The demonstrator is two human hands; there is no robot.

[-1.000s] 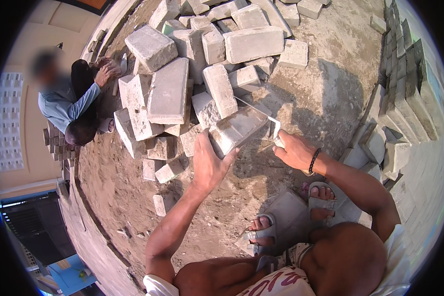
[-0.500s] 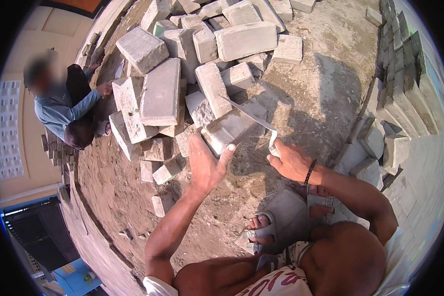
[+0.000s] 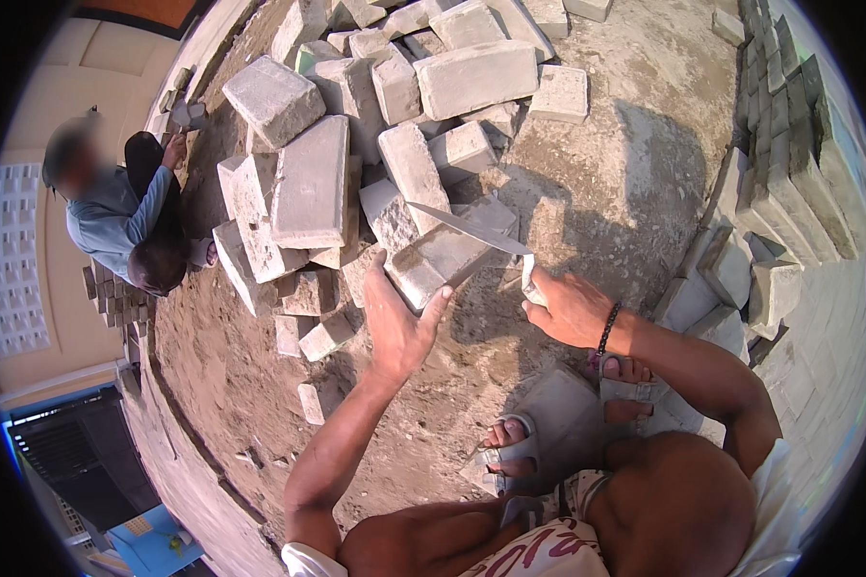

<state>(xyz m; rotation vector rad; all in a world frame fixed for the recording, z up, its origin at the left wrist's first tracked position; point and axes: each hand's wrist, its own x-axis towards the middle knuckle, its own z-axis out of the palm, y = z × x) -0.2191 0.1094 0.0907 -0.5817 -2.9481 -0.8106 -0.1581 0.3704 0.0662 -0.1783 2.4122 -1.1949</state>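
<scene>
My left hand [image 3: 404,327] grips the near end of a grey concrete paver block [image 3: 438,269], which lies tilted at the front of the heap. My right hand [image 3: 570,306] is closed on the light handle of a trowel [image 3: 481,234]; its long blade reaches up-left across the block, with the tip near an upright pale block [image 3: 416,173]. Whether the blade touches the held block, I cannot tell. Large loose blocks [image 3: 308,188] are piled behind and to the left.
A person in blue [image 3: 115,216] crouches at left beside a low block stack [image 3: 111,293]. Stacked pavers [image 3: 784,173] line the right edge. Dirt ground [image 3: 212,375] surrounds the pile. My sandalled feet [image 3: 510,452] are below the hands.
The trowel's blade has come up and over the held block, its tip moving left. My left hand and the block have shifted slightly left. The other person's hands have moved toward the upper left.
</scene>
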